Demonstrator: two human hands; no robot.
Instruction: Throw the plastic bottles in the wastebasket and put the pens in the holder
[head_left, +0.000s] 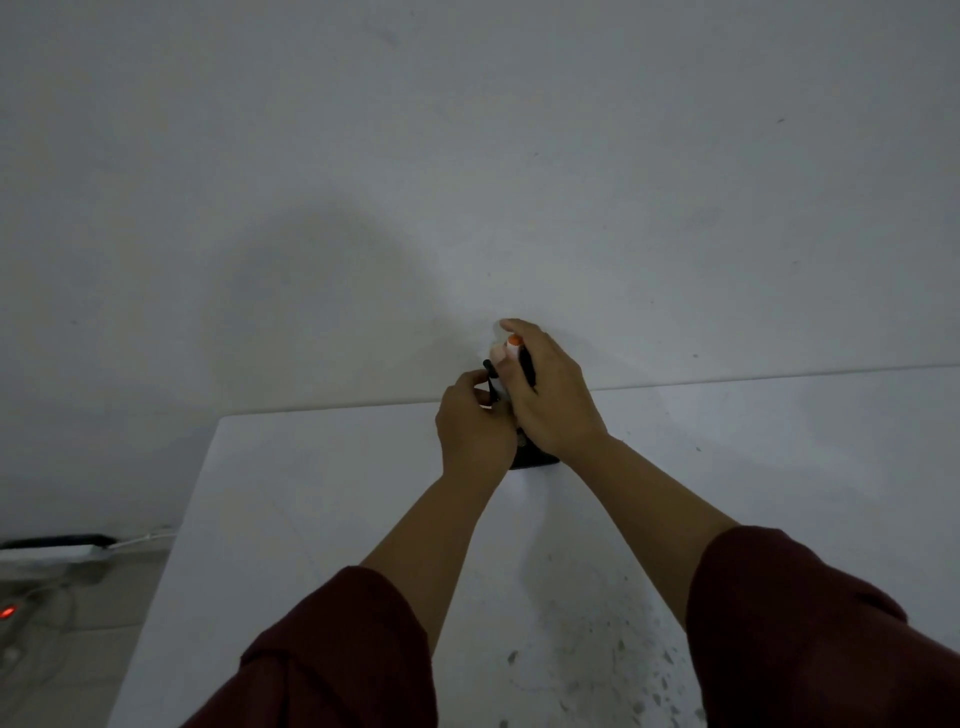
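White tabletop (322, 519) carries a dark pen holder (532, 458), mostly hidden behind both hands near the far edge by the wall (467, 156). The right hand (550, 400) has its fingers (519, 328) clamped on a bundle of pens (525, 364), one white with an orange cap (514, 340), held upright over the holder. The left hand (475, 431) has its fingers closed on a black pen (492, 382) just beside the bundle. Dark red sleeves (343, 660) cover both forearms. No bottles or wastebasket are in view.
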